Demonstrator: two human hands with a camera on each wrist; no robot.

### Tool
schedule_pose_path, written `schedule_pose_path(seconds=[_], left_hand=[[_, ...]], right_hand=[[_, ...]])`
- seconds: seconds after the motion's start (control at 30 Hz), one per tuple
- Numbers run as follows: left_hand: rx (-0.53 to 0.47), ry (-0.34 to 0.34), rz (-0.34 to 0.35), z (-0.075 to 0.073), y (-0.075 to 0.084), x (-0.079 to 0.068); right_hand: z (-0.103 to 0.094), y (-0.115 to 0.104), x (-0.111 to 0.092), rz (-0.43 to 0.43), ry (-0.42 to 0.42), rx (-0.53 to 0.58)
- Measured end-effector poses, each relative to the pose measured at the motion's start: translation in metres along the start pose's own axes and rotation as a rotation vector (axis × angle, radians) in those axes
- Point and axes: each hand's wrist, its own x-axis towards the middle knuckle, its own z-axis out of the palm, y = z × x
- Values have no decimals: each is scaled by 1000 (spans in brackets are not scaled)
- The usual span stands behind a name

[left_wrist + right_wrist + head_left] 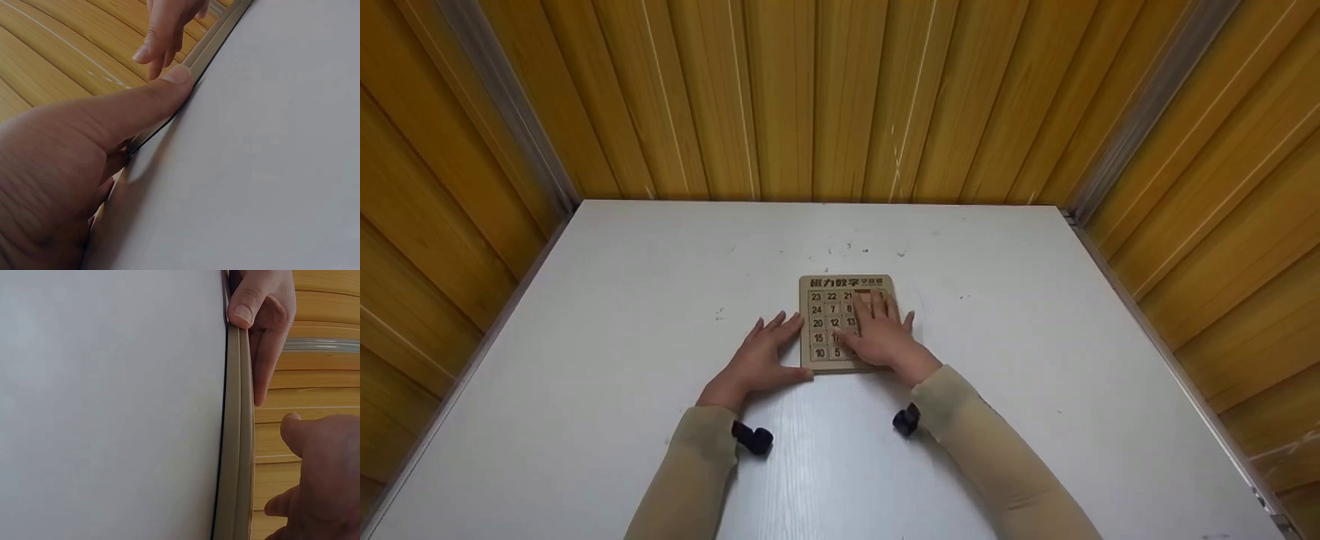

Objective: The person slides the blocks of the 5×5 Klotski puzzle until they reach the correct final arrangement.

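A wooden number sliding puzzle [804,289] lies flat on the table, dark lettering along its far edge. Numbered tiles such as 23, 22 and 24 show at its left, and a reddish gap shows in the top row. My left hand [766,361] braces the near left corner, fingers along the left side and thumb [179,75] against the near edge. Over the tiles is my right hand [883,337], fingers extended toward the far side and thumb out to the left. It hides much of the right half. In the right wrist view, its thumb [291,433] appears above the frame.
The white table [997,315] has small dark marks [865,250] beyond the puzzle. Yellow wood-look panels [780,97] rise behind and at both sides, with grey metal posts [1140,112] at the corners. Each wrist carries a small black device [757,439].
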Motion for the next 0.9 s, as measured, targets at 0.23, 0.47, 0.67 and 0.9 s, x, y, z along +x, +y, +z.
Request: schedule_pose_path(seconds=[0.23, 0.47, 0.67, 0.9], left_hand=[[5, 12, -2, -1, -2, -2], [5, 13, -20, 0, 0, -2], [12, 12, -28, 1, 0, -1], [-1, 10, -47, 2, 1, -1]], right_hand=[[-2, 7, 0, 27, -20, 14], [0, -1, 1, 20, -21, -15], [2, -8, 2, -5, -26, -44], [0, 0, -3, -34, -18, -3]])
